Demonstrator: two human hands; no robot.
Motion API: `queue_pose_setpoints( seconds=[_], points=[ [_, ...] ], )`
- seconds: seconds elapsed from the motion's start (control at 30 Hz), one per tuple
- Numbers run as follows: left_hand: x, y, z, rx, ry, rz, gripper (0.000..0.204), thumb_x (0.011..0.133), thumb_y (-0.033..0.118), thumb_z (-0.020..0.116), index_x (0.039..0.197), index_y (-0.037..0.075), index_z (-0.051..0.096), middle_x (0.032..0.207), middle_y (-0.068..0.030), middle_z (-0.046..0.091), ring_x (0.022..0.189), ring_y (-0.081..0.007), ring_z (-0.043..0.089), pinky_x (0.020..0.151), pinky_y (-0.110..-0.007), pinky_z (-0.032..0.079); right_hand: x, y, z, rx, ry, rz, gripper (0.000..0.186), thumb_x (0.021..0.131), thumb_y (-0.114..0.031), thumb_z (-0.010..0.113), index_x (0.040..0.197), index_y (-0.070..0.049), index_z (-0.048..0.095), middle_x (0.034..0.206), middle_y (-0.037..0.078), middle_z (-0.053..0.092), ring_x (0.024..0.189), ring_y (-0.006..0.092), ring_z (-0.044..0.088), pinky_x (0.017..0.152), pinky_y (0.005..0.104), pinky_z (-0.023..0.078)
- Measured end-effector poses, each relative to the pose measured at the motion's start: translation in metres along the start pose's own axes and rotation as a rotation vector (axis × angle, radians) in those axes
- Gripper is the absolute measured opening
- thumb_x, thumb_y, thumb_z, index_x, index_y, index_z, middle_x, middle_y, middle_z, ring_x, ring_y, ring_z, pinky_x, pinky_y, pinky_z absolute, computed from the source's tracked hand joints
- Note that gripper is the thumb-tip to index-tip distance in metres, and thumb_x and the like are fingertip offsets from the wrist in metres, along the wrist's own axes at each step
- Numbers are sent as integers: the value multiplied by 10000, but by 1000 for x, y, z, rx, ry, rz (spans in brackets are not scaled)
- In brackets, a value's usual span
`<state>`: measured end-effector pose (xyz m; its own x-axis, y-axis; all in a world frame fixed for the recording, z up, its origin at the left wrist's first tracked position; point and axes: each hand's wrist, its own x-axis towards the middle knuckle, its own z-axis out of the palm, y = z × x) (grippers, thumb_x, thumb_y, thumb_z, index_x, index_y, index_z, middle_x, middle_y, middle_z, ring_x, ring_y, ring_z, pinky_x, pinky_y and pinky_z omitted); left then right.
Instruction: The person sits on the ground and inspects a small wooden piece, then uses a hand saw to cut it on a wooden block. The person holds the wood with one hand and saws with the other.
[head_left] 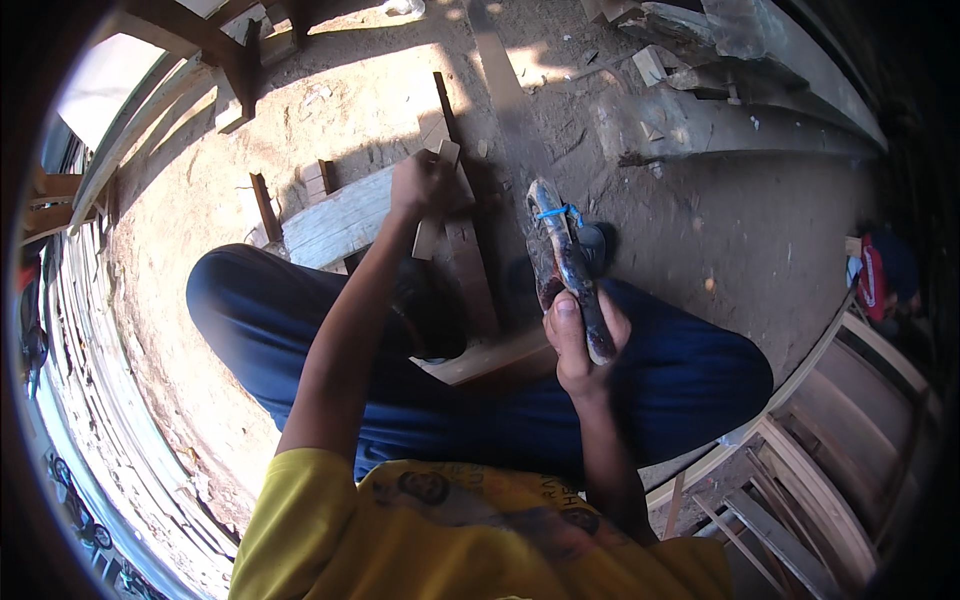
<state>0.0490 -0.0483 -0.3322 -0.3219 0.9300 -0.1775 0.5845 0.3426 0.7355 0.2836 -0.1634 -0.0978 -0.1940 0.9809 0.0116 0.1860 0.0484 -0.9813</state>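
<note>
My left hand (422, 185) is closed on a short, pale wood strip (426, 240), whose ends stick out above and below the fingers. Beneath it lies a weathered whitish board (335, 218), beside a long brown wood piece (468, 265). In my right hand (588, 340) is the dark, worn handle of a handsaw (560, 235), with blue string tied round it. A long blade reaches forward from the handle, blurred along its near part. The saw is to the right of the wood strip and apart from it.
Under my knees lies a pale plank (490, 358). A large timber beam (740, 128) rests on the sandy ground at the far right. Wooden frames (810, 480) stand at the near right, and a wooden post (232, 95) at the far left. Another person (890, 270) is at the right rim.
</note>
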Motion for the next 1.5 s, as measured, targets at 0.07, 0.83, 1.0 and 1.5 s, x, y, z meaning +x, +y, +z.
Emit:
queue_pose_setpoints(
  seconds=[0.07, 0.83, 1.0, 1.5],
  points=[
    [1, -9, 10, 194, 80, 29, 318, 791, 349, 615, 984, 108, 688, 1023, -176, 637, 1039, -336, 561, 881, -453, 430, 9, 9, 14, 90, 29, 58, 110, 883, -82, 571, 807, -4, 558, 597, 11, 513, 520, 77, 477, 477, 259, 360],
    [-15, -12, 29, 431, 368, 325, 226, 823, 286, 600, 1037, 220, 631, 1135, -21, 540, 1140, -257, 438, 947, -487, 263, 51, 141, 51, -157, -18, 85, 233, 889, -147, 601, 718, -9, 524, 521, 59, 458, 457, 110, 443, 450, 301, 335],
    [-13, -19, 34, 448, 329, 327, 270, 842, 316, 591, 1096, 223, 604, 1183, -55, 505, 1173, -274, 422, 966, -504, 239, 47, 154, 47, -163, 15, 80, 236, 892, -155, 601, 723, -11, 523, 525, 62, 458, 458, 115, 446, 450, 306, 337],
    [-17, -13, 25, 359, 289, 370, 350, 786, 247, 636, 1135, 269, 609, 1166, -55, 504, 1173, -287, 435, 961, -541, 248, 48, 159, 45, -181, -117, 104, 221, 887, -145, 599, 734, -5, 522, 558, 76, 491, 472, 161, 497, 469, 305, 367]
  ],
)
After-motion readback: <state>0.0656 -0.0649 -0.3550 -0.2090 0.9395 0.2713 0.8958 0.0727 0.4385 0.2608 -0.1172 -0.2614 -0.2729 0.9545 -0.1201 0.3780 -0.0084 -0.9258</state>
